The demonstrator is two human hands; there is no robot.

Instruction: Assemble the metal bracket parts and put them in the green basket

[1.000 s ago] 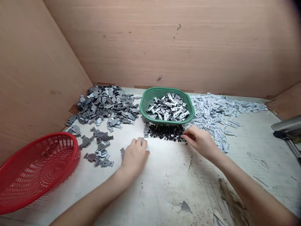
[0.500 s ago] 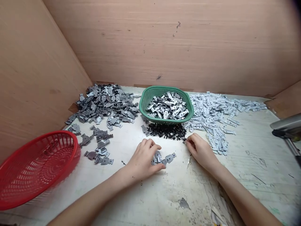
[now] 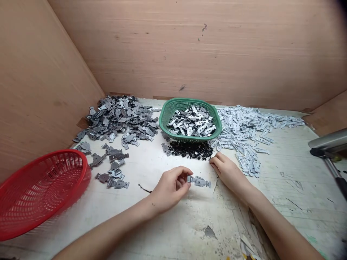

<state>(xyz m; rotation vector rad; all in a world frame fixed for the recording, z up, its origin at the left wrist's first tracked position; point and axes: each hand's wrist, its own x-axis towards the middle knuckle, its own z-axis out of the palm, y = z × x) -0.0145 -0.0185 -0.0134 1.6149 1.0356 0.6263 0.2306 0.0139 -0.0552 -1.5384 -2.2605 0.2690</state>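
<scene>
My left hand point(image 3: 173, 184) pinches one end of a grey metal bracket point(image 3: 200, 181), which sticks out to the right over the white work surface. My right hand point(image 3: 225, 167) is closed in a pinch at the right edge of the small black parts point(image 3: 192, 150). Whatever lies between its fingertips is too small and too covered to make out. Behind the black parts stands a green basket point(image 3: 163, 127) filled with white and grey metal pieces.
Grey brackets point(image 3: 119, 117) lie heaped at the back left, with several loose ones point(image 3: 116, 165) nearer. White metal strips point(image 3: 241, 126) spread out at the right. A red basket point(image 3: 88, 166) stands at the left, a metal tool point(image 3: 329, 142) at the right edge. Wooden panels point(image 3: 195, 54) enclose the surface.
My left hand has closed on a grey bracket that lay under its spread fingers and lifted it. My right hand stays pinched by the black parts, hardly moved.
</scene>
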